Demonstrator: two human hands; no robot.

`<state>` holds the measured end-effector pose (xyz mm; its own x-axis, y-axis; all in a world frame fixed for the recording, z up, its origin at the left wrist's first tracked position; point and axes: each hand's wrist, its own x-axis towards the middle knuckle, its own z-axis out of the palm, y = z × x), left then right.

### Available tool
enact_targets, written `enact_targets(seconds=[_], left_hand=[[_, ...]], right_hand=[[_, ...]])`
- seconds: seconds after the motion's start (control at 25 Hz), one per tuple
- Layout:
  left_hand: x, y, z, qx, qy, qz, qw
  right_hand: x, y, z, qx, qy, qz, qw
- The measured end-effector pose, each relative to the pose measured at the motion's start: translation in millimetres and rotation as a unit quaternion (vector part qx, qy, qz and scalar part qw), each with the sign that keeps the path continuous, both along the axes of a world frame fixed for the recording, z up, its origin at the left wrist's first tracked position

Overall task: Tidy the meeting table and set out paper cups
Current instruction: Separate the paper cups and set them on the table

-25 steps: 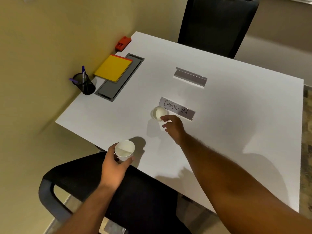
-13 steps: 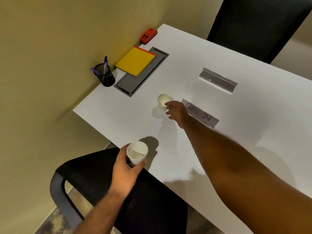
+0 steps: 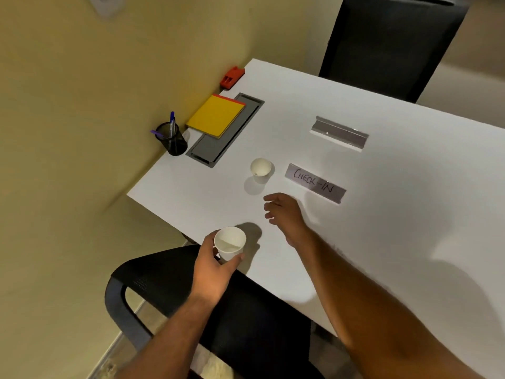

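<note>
A white paper cup (image 3: pixel 260 169) stands upright on the white table (image 3: pixel 410 242), just left of the CHECK-IN sign holder (image 3: pixel 314 183). My right hand (image 3: pixel 284 213) hovers above the table a little nearer than that cup, fingers apart and holding nothing. My left hand (image 3: pixel 211 266) grips a second white paper cup (image 3: pixel 229 243) upright at the table's near edge.
A black pen pot (image 3: pixel 171 138), a yellow notebook (image 3: pixel 216 115) on a grey cable tray (image 3: pixel 218 138) and a red object (image 3: pixel 231 77) line the wall side. An empty sign holder (image 3: pixel 338 133) lies further back. Black chairs stand near (image 3: pixel 218 310) and far (image 3: pixel 390 42).
My right hand has let go of the cup beside the sign and drawn back toward me. The left hand still holds its cup at the table edge.
</note>
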<state>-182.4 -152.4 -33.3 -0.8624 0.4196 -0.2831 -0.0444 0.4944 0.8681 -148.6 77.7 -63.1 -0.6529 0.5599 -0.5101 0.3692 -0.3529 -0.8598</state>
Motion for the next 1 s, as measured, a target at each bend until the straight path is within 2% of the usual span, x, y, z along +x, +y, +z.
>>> enact_targets(seconds=[0.32, 0.48, 0.6, 0.76, 1.0], left_hand=[[25.2, -12.4, 34.3, 0.009, 0.065, -0.048, 0.997], [62.0, -33.0, 49.7, 0.043, 0.096, -0.067, 0.992], [82.1, -51.3, 62.3, 0.052, 0.097, -0.102, 0.989], [126.2, -56.5, 79.7, 0.074, 0.108, -0.154, 0.979], [204.0, -30.3, 83.5, 0.086, 0.067, -0.209, 0.972]], right_hand=[[74.9, -91.1, 64.0, 0.028, 0.086, 0.038, 0.995], [121.0, -121.1, 87.4, 0.089, 0.085, 0.082, 0.989], [158.2, -139.6, 101.0, 0.178, 0.046, 0.108, 0.977], [215.2, -152.4, 120.0, 0.241, 0.045, 0.081, 0.966], [298.0, -143.7, 132.8, 0.28, 0.022, 0.028, 0.959]])
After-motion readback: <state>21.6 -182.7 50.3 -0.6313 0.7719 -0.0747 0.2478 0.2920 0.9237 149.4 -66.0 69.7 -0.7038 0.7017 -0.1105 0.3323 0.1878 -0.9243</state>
